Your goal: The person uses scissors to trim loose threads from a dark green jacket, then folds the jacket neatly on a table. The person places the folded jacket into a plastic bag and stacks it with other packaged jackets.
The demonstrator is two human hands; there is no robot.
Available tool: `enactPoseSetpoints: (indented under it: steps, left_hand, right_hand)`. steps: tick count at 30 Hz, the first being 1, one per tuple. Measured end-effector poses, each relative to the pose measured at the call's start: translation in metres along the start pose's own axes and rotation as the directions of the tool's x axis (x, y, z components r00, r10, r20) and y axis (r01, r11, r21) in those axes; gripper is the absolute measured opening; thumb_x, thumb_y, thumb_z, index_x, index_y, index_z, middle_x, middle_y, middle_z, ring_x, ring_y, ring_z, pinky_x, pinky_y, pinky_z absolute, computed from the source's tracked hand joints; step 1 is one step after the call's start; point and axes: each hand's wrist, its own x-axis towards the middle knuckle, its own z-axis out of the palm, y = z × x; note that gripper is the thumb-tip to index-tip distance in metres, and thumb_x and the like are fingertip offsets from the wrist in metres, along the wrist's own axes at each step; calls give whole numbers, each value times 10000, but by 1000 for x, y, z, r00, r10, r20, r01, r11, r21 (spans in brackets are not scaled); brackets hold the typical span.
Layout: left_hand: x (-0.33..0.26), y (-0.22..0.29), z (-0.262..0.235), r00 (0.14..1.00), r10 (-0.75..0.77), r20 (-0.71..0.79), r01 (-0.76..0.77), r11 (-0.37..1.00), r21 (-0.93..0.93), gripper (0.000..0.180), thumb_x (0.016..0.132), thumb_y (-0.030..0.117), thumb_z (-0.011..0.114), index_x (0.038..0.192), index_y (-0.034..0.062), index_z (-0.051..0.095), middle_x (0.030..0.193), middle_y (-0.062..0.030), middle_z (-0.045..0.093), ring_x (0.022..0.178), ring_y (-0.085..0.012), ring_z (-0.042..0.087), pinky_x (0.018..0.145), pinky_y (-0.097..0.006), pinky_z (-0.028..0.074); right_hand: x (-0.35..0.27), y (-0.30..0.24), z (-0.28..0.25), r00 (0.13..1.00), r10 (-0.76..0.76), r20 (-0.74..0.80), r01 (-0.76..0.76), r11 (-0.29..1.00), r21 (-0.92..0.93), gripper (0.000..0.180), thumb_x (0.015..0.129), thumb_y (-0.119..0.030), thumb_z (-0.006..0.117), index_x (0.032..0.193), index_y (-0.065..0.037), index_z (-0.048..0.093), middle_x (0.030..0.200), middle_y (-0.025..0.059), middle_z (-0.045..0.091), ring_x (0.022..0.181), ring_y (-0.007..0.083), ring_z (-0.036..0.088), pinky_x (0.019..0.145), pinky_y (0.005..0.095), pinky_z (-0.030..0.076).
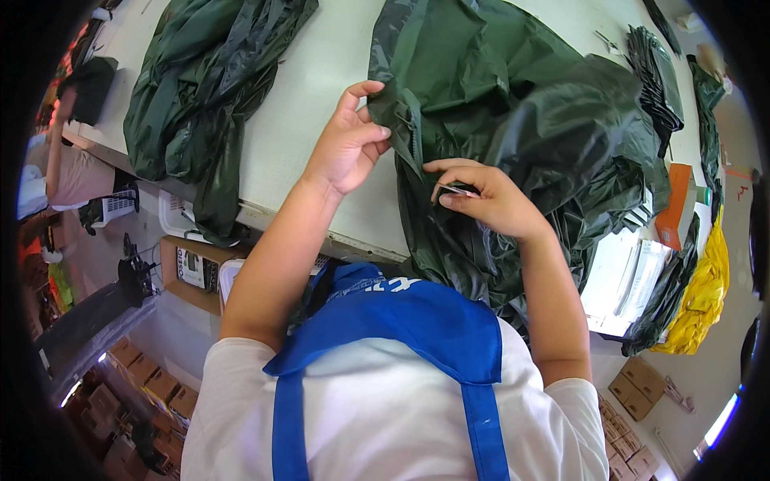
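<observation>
A dark green waterproof garment (497,104), like a raincoat, lies bunched over the table in front of me. A zipper (415,144) seems to run along its left edge. My left hand (353,138) pinches that edge between thumb and fingers near the top of the zipper. Just right of the zipper, my right hand (485,196) is closed round a small metal tool (459,191) that looks like thread snips. Its far part is hidden by my fingers. The right fingertips lie close against the green fabric.
Another dark green garment (192,104) hangs over the table edge at left. Stacked dark folded pieces (654,80), an orange box (676,204) and a yellow garment (698,297) are at right. Another person (64,164) is at far left. The white table (321,56) has a front edge near me.
</observation>
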Motion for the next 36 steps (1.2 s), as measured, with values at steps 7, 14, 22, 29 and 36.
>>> enactPoseSetpoints:
  steps: [7,14,22,29,36]
  left_hand:
    - [-20,-1,16,996,-18,88,-44,754,655,296,791,-38,552,1081,5,590,1066,-46,522,979,-149,553,905,-265,420]
    - [-16,8,10,998,-57,28,5,502,865,110,814,77,655,884,-4,628,1004,-42,518,904,-124,539,755,-269,448]
    - [-13,12,38,656,231,718,-686,-215,695,20,884,106,537,879,87,543,922,-31,627,914,-252,528,851,-357,379]
    - [-23,8,37,814,277,511,-529,-13,848,36,893,105,522,886,75,541,953,-34,642,860,-236,547,828,-337,381]
    - [-24,10,43,804,254,538,-574,94,813,45,881,103,549,868,61,539,926,-34,653,848,-220,541,820,-317,386]
  right_hand:
    - [14,14,29,990,56,-129,-27,975,219,146,850,-123,628,935,-5,619,828,9,583,769,67,487,678,228,400]
    - [13,17,37,980,25,-198,18,977,211,139,849,-120,630,929,-6,623,722,-34,530,684,48,433,621,227,376]
    - [8,9,33,993,-18,-117,33,992,124,142,832,-101,635,922,7,615,741,10,549,700,76,460,644,250,399]
    - [-8,-3,27,985,-62,-159,79,991,105,122,833,-93,631,912,-2,612,741,14,551,702,81,464,645,240,394]
    - [-18,-8,29,970,-11,-244,54,984,171,128,868,-90,573,972,-29,617,666,-36,466,619,51,415,570,220,349]
